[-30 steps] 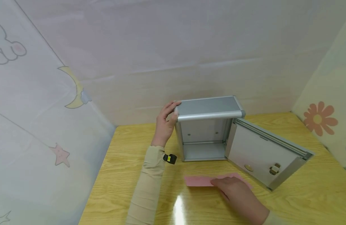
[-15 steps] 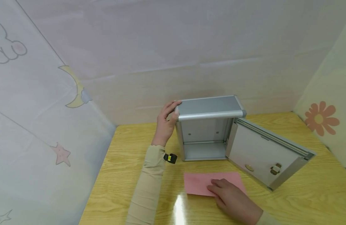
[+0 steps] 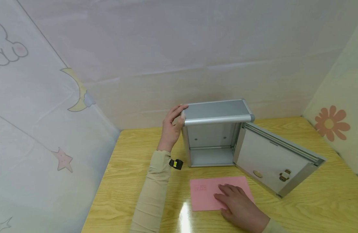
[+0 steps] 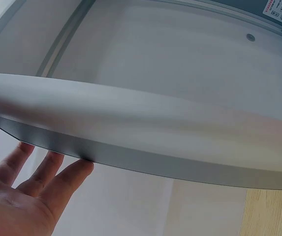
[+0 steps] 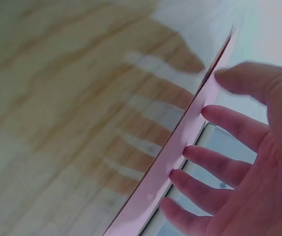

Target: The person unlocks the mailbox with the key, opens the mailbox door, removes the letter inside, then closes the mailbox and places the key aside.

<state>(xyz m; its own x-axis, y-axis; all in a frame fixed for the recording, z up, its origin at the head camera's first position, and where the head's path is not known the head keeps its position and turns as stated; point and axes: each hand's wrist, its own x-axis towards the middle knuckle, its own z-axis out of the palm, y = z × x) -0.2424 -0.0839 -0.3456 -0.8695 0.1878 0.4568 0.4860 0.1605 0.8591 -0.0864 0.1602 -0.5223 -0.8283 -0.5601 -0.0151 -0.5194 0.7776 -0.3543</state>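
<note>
A grey metal box (image 3: 217, 111), like a mailbox, stands on the table with its door (image 3: 272, 155) swung out to the right. My left hand (image 3: 171, 129) grips the box's upper left corner, thumb at the front edge and fingers at the top; the left wrist view shows several fingers (image 4: 64, 184) touching its side panel. In front of the box a pink envelope (image 3: 205, 199) with small red print lies on the table. My right hand (image 3: 243, 207) rests on its right part, fingers spread. In the right wrist view the fingertips (image 5: 214, 115) touch the envelope.
The yellow wood table (image 3: 132, 168) carries the box and envelope. A back wall (image 3: 179, 74) rises close behind the box. The door carries a lock (image 3: 285, 175) and juts out over the right side. A black band (image 3: 176, 164) sits on the left wrist.
The pink envelope was tilted up at its front edge and has come down flat, its red print now showing. My right hand lowered with it and spread its fingers; the left hand stayed.
</note>
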